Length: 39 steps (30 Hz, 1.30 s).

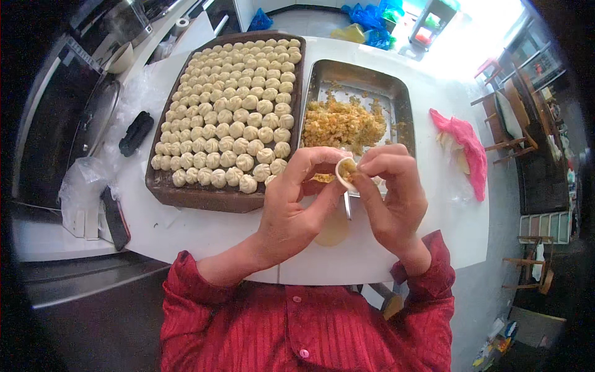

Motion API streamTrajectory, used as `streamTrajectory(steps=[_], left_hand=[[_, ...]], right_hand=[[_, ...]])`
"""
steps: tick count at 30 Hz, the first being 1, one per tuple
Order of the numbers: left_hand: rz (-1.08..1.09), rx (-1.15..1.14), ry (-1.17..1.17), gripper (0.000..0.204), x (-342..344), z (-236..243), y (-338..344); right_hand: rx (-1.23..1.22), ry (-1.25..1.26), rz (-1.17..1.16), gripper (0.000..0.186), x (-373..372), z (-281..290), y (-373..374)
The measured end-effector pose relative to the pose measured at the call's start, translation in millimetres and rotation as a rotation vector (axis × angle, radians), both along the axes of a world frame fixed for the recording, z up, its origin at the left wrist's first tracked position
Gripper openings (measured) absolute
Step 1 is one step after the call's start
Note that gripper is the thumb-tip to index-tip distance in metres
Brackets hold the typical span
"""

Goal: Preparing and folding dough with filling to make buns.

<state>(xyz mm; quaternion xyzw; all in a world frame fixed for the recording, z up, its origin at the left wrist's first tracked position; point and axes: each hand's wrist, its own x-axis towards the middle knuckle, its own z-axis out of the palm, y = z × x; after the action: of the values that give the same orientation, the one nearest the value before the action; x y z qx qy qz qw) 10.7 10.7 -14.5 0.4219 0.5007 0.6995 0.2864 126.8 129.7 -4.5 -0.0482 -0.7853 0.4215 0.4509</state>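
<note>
both hands are meeting just above the near edge of the white table (204, 232), working one small dumpling (346, 169) between them: the left hand (291, 198) is curling around it from below with thumb and forefinger closed on the wrapper's rim, and the right hand (392, 195) is pinching the opposite side, fingertips pressed onto the dough, so both grips are closed on the same piece. a little orange filling is showing in the open top. to do this well, i judge the left hand should be cradling and slowly turning the wrapper while the right is gathering small even pleats, keeping the filling pushed down so none is getting caught in the seam, and pressing firmly enough to seal without tearing the thin dough. a round wrapper (333, 230) is lying on the table just under the wrists. right behind the hands a steel pan (396, 93) is holding a heap of chopped filling (343, 124), and beside it on the left a dark brown tray (198, 197) is carrying tight rows of finished dumplings (232, 111). a pink cloth (466, 146) is lying on the right of the table, and a black object (136, 132) is resting on clear plastic on the left. wooden chairs (508, 118) are standing off to the right, and blue bags (369, 17) are sitting on the floor beyond the table in bright light
</note>
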Motion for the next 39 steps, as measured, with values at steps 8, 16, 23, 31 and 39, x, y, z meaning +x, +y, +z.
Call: streamTrajectory(steps=[8,16,23,31,39], left_hand=[[-0.037,-0.051,0.107,0.029,-5,7,-3],[-0.086,-0.024,-0.090,0.036,1,7,0],[-0.048,0.017,0.036,0.033,-1,2,-1],[-0.087,-0.028,0.043,0.030,-4,9,-2],[-0.159,-0.133,-0.171,0.027,-6,12,-2]], right_hand=[[0.403,0.010,0.010,0.021,3,11,10],[-0.061,0.011,-0.020,0.017,1,5,-1],[0.167,0.025,-0.014,0.019,4,9,4],[0.378,0.001,0.035,0.023,8,13,11],[0.147,-0.060,0.049,0.021,6,12,6]])
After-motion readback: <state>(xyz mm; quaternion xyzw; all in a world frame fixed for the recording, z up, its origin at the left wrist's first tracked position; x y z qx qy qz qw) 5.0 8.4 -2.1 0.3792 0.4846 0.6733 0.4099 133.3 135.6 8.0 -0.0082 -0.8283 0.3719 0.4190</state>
